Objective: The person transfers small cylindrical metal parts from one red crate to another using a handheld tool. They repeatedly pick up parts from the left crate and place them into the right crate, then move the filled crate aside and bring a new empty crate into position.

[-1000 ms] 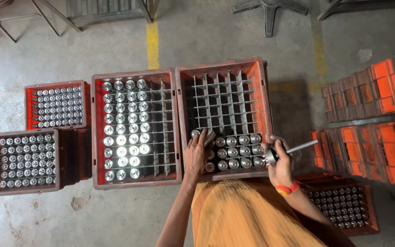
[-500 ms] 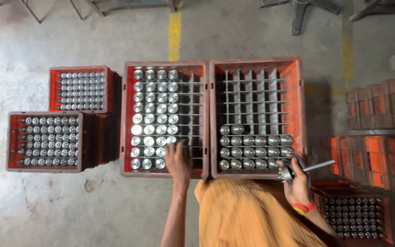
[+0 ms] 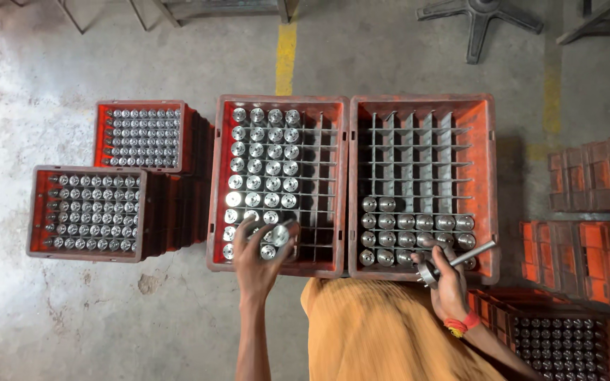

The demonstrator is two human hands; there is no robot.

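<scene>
1. Left hand [image 3: 257, 255] is reaching over the near edge of the left red crate [image 3: 217, 212]; its fingers are curled around one shiny metal cylinder [image 3: 282, 233], gripping it at the fingertips, tilted and partly out of its cell.
2. The gripped cylinder is sitting at the near rows of that crate, just right of the filled columns. Up and to the left of the grip, the crate's cells are holding upright metal cylinders [image 3: 262, 152]; to the right of the grip, the grid cells are showing only bare wire dividers.
3. Right hand [image 3: 448, 276] is closed around a metal gauge tool [image 3: 453, 258], a thin rod with a round disc end. The disc end is lying on the thumb side; the rod is pointing up and right, away from the palm, over the near edge of the right red crate [image 3: 492, 176].
4. Just above that grip, the right crate is holding three near rows of finished cylinders [image 3: 418, 222]; beyond them the divider grid is running to the far wall.
5. A red and yellow thread band [image 3: 458, 326] is circling the right wrist, below the tool grip.
6. Well left of the left hand, two smaller red crates [image 3: 90, 212] packed with small metal parts are standing on stacks.
7. Right of the tool hand, stacked orange crates [image 3: 587, 247] are standing; one below the wrist is holding dark cylinders [image 3: 555, 346].
8. The orange garment [image 3: 383, 335] is lying between both forearms.
</scene>
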